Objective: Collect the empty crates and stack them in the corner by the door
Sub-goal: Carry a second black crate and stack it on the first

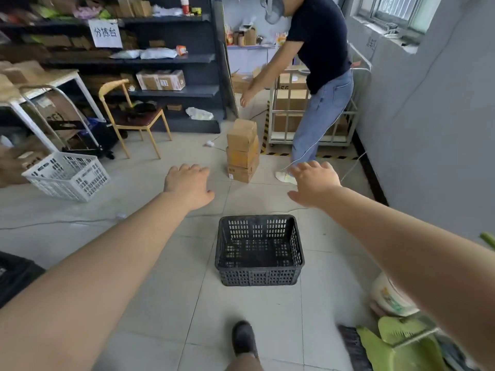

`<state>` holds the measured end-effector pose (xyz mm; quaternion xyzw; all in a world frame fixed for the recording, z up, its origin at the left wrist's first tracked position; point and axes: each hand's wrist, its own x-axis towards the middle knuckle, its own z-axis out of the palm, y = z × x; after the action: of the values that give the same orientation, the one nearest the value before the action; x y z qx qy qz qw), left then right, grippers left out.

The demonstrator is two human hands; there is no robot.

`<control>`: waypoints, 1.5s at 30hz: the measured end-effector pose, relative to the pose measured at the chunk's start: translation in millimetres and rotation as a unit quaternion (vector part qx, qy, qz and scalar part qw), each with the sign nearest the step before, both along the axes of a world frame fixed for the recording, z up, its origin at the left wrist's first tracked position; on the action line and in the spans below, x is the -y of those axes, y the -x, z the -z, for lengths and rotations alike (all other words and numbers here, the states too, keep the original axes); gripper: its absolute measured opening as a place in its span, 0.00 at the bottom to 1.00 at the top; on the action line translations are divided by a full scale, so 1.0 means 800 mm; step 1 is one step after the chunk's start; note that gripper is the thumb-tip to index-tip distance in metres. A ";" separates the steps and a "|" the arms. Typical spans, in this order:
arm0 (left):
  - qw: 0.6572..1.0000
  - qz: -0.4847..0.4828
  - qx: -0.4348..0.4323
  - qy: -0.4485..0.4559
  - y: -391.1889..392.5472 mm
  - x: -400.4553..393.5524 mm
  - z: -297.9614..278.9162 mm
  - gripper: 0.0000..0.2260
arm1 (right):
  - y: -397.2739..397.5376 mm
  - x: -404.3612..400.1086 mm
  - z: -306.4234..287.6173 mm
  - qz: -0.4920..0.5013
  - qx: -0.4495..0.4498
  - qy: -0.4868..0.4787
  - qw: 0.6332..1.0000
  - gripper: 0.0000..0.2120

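Observation:
An empty black plastic crate [259,251] sits upright on the tiled floor in front of my foot. My left hand [188,184] and my right hand [313,183] are stretched out above and beyond it, one on each side, fingers spread, holding nothing and not touching it. A white plastic crate [67,175] lies tilted on the floor at the left, near a table leg. The edge of another black crate [14,277] shows at the far left.
Another person [318,76] in a dark shirt and jeans bends over a stack of cardboard boxes [242,151] ahead. A yellow chair [131,116], dark shelving [160,60], a white cart [289,111], a green dustpan [396,344] and floor cables surround the area.

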<state>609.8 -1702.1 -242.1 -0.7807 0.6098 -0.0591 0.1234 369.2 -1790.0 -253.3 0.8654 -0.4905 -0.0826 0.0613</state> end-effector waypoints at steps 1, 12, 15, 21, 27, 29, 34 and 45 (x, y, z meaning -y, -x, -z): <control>1.000 -0.001 -0.005 -0.005 -0.005 0.017 0.012 0.24 | -0.001 0.017 0.011 0.003 -0.003 -0.009 1.000 0.29; 0.990 -0.030 -0.099 -0.098 -0.103 0.231 0.175 0.23 | -0.060 0.223 0.159 0.064 -0.025 -0.136 0.988 0.28; 0.980 -0.059 -0.134 -0.132 -0.131 0.273 0.230 0.23 | -0.072 0.270 0.210 0.084 -0.038 -0.179 0.980 0.28; 0.951 -0.144 -0.199 -0.189 -0.168 0.321 0.351 0.21 | -0.086 0.335 0.324 0.132 -0.047 -0.260 0.955 0.28; 0.916 -0.211 -0.236 -0.249 -0.184 0.358 0.502 0.20 | -0.092 0.382 0.480 0.195 -0.043 -0.321 0.926 0.25; 0.901 -0.241 -0.265 -0.244 -0.186 0.363 0.557 0.18 | -0.089 0.387 0.541 0.219 -0.039 -0.340 0.914 0.24; 0.852 -0.320 -0.340 -0.235 -0.196 0.367 0.696 0.20 | -0.071 0.392 0.687 0.334 -0.002 -0.364 0.870 0.28; 0.747 -0.480 -0.433 -0.155 -0.232 0.355 0.889 0.23 | -0.020 0.424 0.877 0.569 0.252 -0.344 0.703 0.26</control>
<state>795.6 -1986.2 -953.5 -0.8826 0.1437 0.4471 -0.0225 385.2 -2129.1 -955.1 0.3709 -0.8246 -0.0435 -0.4250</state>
